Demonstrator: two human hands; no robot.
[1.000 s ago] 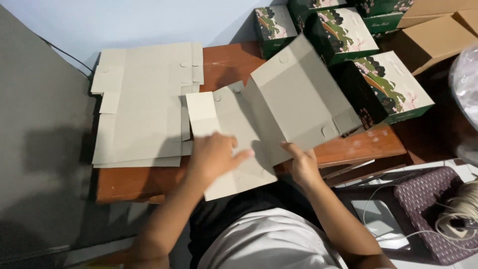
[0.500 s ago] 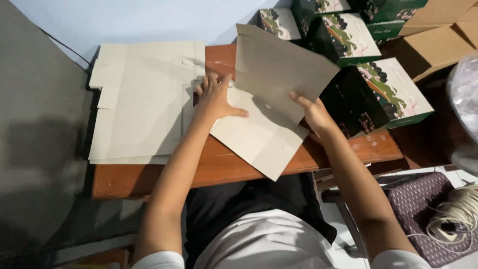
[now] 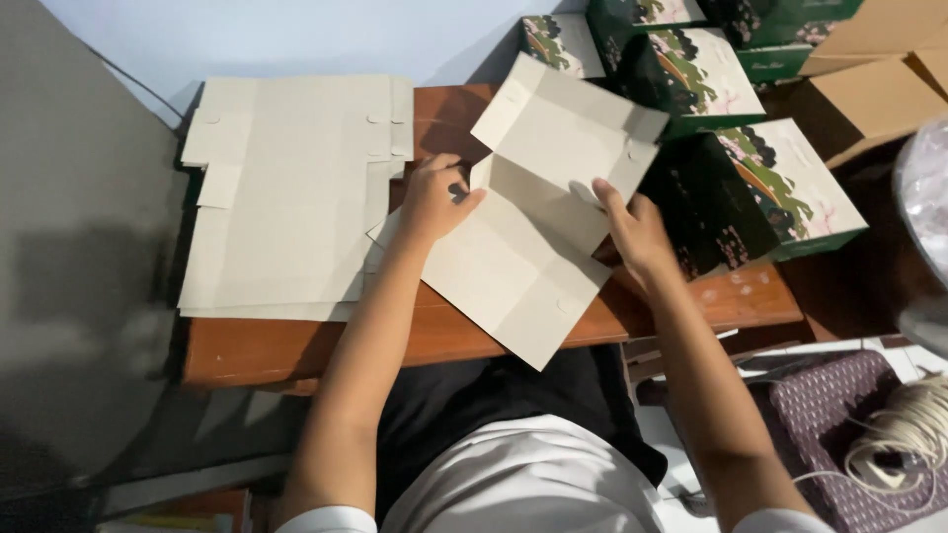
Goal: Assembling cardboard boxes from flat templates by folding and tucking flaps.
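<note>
From the head camera I look down on a brown wooden table [image 3: 464, 336] set against a pale blue wall [image 3: 296, 35], with grey floor off to its left. The biggest thing on it is a stack of flat grey cardboard blanks [image 3: 286, 192], lying on the left half of the tabletop and overhanging its left edge. Just right of the stack sits the piece in hand, one flat box blank [image 3: 523, 247], same grey card, creased into panels; its near corner juts past the front edge of the table and its far panel is tilted up toward the wall. Beyond and to the right, a cluster of finished green boxes [image 3: 780, 192] with printed scenery on the lids, well apart from the stack; plain brown cartons [image 3: 879, 89] lie further right. At lower right I see a dark woven basket [image 3: 829, 415] and a coil of pale twine [image 3: 913, 424]. My left hand [image 3: 434, 197] rests on the blank's left edge, fingers curled over the fold, pinching the card. My right hand [image 3: 632, 232] lies on the raised panel's right side, fingers extended flat against it, pressing rather than closed around it.
</note>
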